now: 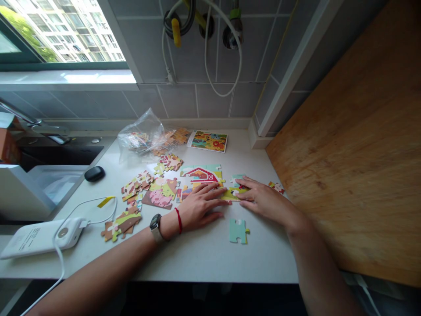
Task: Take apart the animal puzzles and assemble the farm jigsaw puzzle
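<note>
Both my hands lie flat on the white counter [204,254] over jigsaw pieces. My left hand [200,206], with a watch and a red string at the wrist, presses its fingertips on a yellow-green piece [232,194] below the joined red barn section [201,174]. My right hand [263,199] touches the same piece from the right side. A single pale green piece [238,231] lies loose just in front of both hands. Neither hand has lifted anything.
Loose puzzle pieces [144,188] spread to the left, with a clear plastic bag [143,136] of more pieces and a picture card [208,141] behind. A white power bank [39,237] with cable and a black case [94,174] sit left. A wooden board [355,145] stands right.
</note>
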`<act>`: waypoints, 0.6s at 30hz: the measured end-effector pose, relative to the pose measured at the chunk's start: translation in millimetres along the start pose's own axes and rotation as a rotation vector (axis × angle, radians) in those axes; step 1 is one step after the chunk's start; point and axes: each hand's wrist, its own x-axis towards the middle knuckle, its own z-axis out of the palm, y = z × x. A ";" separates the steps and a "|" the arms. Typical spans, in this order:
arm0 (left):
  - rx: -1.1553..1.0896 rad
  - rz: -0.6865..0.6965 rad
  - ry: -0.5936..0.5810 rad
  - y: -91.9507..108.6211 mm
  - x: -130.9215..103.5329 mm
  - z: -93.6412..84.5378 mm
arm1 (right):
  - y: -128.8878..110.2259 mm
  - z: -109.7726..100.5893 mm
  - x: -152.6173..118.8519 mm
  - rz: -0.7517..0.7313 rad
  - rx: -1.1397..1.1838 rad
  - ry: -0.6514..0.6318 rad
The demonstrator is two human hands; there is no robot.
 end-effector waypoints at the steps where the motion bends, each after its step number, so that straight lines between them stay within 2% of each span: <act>1: -0.001 0.000 -0.001 0.2 0.2 -0.3 | 0.4 -0.3 0.3 0.000 0.008 0.001; 18: -0.021 0.020 0.042 1.7 -0.5 0.3 | 25.1 5.7 12.6 -0.005 0.117 0.170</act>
